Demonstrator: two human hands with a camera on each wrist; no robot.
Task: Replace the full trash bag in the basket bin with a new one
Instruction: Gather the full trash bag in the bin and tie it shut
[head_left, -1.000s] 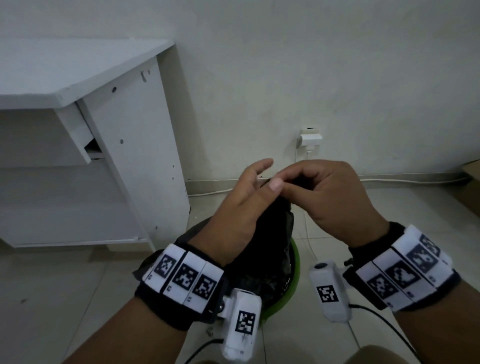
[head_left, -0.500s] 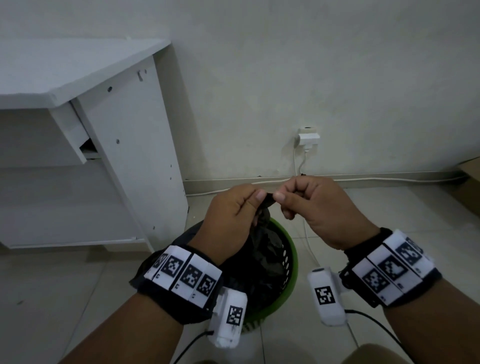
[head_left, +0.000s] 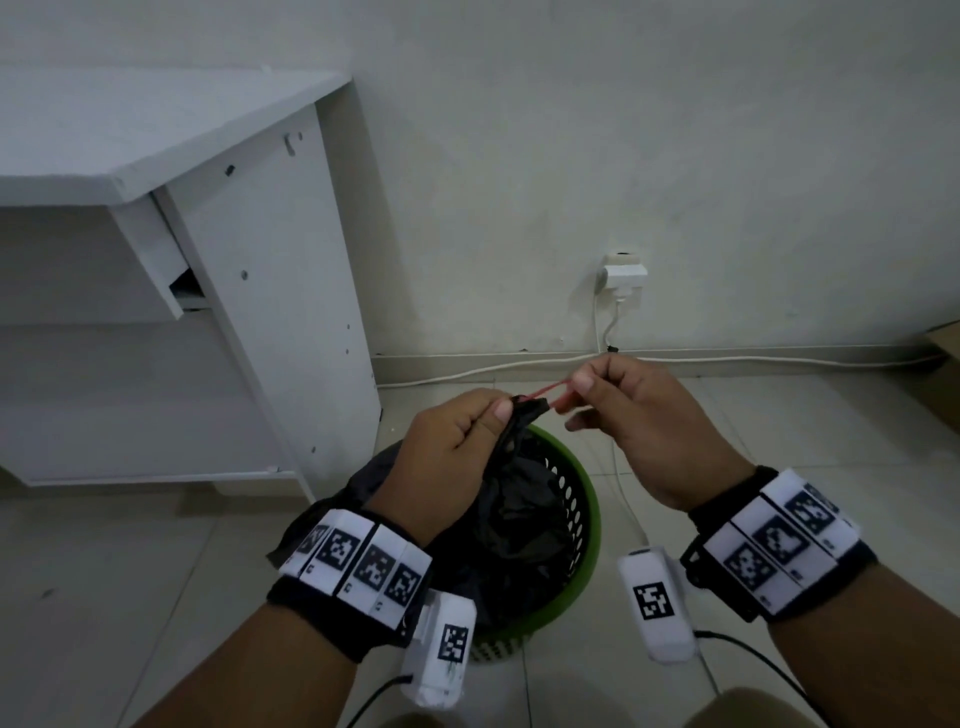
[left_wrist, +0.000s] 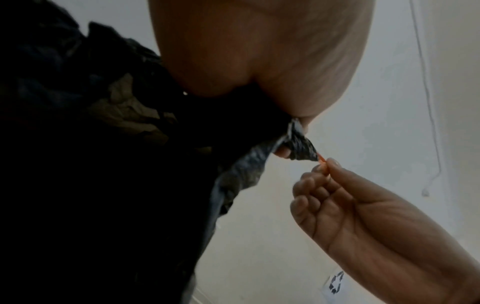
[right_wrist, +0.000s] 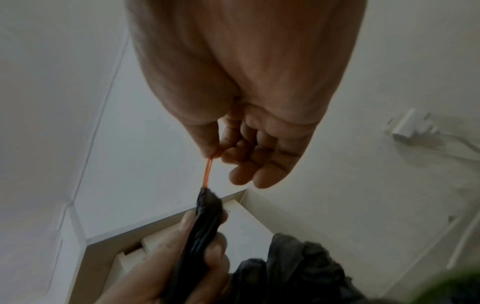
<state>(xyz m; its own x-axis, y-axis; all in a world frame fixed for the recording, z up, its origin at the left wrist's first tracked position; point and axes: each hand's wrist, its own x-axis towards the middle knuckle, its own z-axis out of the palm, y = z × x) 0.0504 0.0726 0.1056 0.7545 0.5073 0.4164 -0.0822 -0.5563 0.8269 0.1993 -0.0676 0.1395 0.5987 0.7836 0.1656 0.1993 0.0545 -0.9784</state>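
Note:
A black trash bag (head_left: 519, 525) sits in a green perforated basket bin (head_left: 584, 499) on the tiled floor. My left hand (head_left: 457, 441) grips the bag's gathered neck (left_wrist: 298, 142) (right_wrist: 205, 216) above the bin. A thin red drawstring (head_left: 550, 392) (right_wrist: 207, 174) runs taut from the neck's tip to my right hand (head_left: 618, 405), which pinches it between thumb and forefinger just right of the left hand. In the left wrist view the right hand's fingers (left_wrist: 324, 170) hold the red drawstring (left_wrist: 322, 159) close to the bag tip.
A white desk (head_left: 270, 291) stands at the left, close to the bin. A wall socket with a white plug (head_left: 623, 273) is behind, and its cable (head_left: 727, 358) runs along the skirting and down past the bin. A cardboard box corner (head_left: 945, 353) shows at far right.
Both hands dropped lower over the bin, and the right hand drew away to the right, pulling the red drawstring out of the bag's neck.

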